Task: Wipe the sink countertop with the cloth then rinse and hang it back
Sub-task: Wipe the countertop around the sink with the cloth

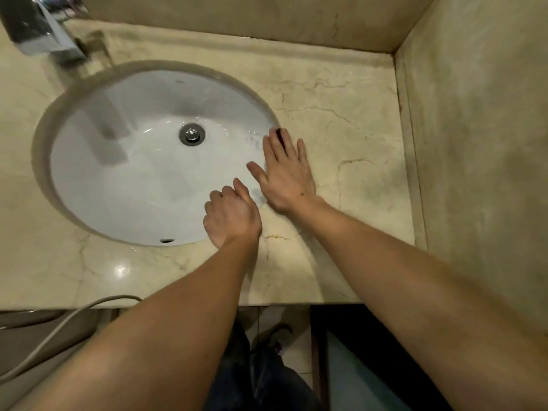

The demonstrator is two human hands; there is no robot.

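Observation:
My right hand lies flat on the beige marble countertop at the right rim of the white sink, fingers spread and pointing away from me. A small dark maroon patch shows at its fingertips; I cannot tell what it is. No cloth is clearly visible anywhere. My left hand rests at the sink's front-right rim, fingers curled into a loose fist with nothing seen in it. The two hands are close together, not touching.
A chrome faucet stands at the back left. The drain sits mid-basin, with water drops around it. Walls close off the back and the right side. A grey hose hangs off the front edge at left.

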